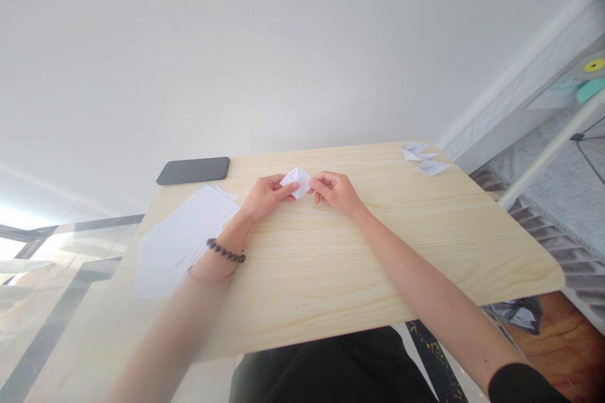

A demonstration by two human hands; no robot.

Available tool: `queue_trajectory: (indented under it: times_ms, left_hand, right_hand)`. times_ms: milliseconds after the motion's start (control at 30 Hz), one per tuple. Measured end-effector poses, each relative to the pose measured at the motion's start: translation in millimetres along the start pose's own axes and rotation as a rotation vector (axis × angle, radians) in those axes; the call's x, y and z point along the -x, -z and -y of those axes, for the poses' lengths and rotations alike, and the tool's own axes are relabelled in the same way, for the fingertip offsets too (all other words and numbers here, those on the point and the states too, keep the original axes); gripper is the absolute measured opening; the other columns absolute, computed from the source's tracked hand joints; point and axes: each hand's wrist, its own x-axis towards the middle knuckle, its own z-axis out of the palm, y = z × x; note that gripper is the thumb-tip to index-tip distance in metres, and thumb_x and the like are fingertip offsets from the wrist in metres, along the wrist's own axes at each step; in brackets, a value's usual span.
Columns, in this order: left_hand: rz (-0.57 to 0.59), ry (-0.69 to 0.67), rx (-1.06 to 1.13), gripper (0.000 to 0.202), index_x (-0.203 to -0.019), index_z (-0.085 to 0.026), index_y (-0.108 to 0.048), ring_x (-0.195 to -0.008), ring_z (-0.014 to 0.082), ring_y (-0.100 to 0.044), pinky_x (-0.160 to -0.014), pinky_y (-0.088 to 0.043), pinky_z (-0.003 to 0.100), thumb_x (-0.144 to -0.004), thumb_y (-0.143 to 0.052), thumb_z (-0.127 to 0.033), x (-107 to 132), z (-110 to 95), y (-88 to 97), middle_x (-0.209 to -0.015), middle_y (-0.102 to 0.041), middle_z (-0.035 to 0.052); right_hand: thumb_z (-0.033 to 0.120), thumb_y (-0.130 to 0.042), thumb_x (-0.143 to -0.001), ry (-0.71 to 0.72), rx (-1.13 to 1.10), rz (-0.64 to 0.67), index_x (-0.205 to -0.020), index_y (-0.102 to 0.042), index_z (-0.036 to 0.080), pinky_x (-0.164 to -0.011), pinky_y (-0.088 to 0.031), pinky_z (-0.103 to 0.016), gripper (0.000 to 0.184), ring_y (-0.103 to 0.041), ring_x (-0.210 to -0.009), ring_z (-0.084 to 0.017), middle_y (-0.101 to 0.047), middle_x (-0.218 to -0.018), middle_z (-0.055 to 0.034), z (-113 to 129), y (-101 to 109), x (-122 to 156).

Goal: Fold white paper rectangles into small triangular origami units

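Paper diamond (301, 176), white, half-folded to my eye, is pinched by left hand (265, 194) and right hand (339, 191), mid-width over the pale wooden table (302, 264); folded white pieces (433, 168) occupy its far-right corner, unfolded white sheets (174, 239) its left.

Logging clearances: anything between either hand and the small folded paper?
Nothing visible. The left hand holds the folded paper, thumb on its face; the right hand has its fingertips at the paper's right corner. The white sheets and dark phone lie off to the left, clear of that gap.
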Motion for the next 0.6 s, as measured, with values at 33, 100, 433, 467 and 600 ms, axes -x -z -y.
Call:
queue_trajectory:
  times_ms: [33,100,433,467,600]
  left_hand:
    - [0.003,0.010,-0.040,0.044,-0.095,-0.014,-0.065,-0.082,0.0194,-0.062,-0.074,-0.048,0.030,-0.067,-0.065,-0.048,0.7,-1.2,0.3,-0.087,-0.068,0.0067]
    - [0.003,0.032,-0.111,0.042,-0.091,-0.015,-0.066,-0.080,0.0195,-0.062,-0.071,-0.047,0.028,-0.066,-0.066,-0.048,1.8,-2.9,1.2,-0.085,-0.069,0.0067]
    - [0.003,0.031,-0.091,0.036,-0.083,-0.013,-0.068,-0.073,0.0189,-0.062,-0.066,-0.047,0.028,-0.062,-0.070,-0.042,-2.6,4.9,3.9,-0.077,-0.069,0.0061]
    - [0.011,0.033,-0.086,0.035,-0.082,-0.013,-0.068,-0.072,0.0188,-0.062,-0.066,-0.047,0.028,-0.061,-0.070,-0.042,-2.6,4.8,3.8,-0.077,-0.069,0.0059]
    - [0.038,0.050,-0.063,0.034,-0.080,-0.013,-0.069,-0.070,0.0182,-0.062,-0.068,-0.049,0.029,-0.062,-0.070,-0.042,-1.7,2.8,4.4,-0.075,-0.069,0.0049]
  right_hand:
    - [0.046,-0.054,-0.075,-0.013,-0.004,0.007,-0.074,-0.060,0.015,-0.040,-0.039,-0.018,0.031,-0.054,-0.047,-0.008,-0.065,-0.071,-0.0037,0.4,0.1,0.3]
    - [0.046,-0.055,-0.075,-0.029,-0.011,0.019,-0.074,-0.060,0.015,-0.038,-0.037,-0.018,0.032,-0.055,-0.048,-0.008,-0.066,-0.072,-0.0047,1.1,0.1,0.8]
    - [0.044,-0.054,-0.076,-0.008,0.032,0.040,-0.074,-0.059,0.015,-0.041,-0.039,-0.018,0.030,-0.054,-0.049,-0.008,-0.064,-0.070,-0.0037,0.7,-1.2,1.5]
    - [0.043,-0.054,-0.075,0.007,0.041,0.035,-0.075,-0.059,0.015,-0.042,-0.039,-0.018,0.028,-0.054,-0.050,-0.008,-0.064,-0.070,-0.0030,0.3,-1.3,1.3]
    - [0.039,-0.055,-0.075,0.066,0.066,0.007,-0.076,-0.057,0.017,-0.047,-0.040,-0.020,0.023,-0.053,-0.050,-0.008,-0.060,-0.069,-0.0002,-1.9,-1.3,-0.3]
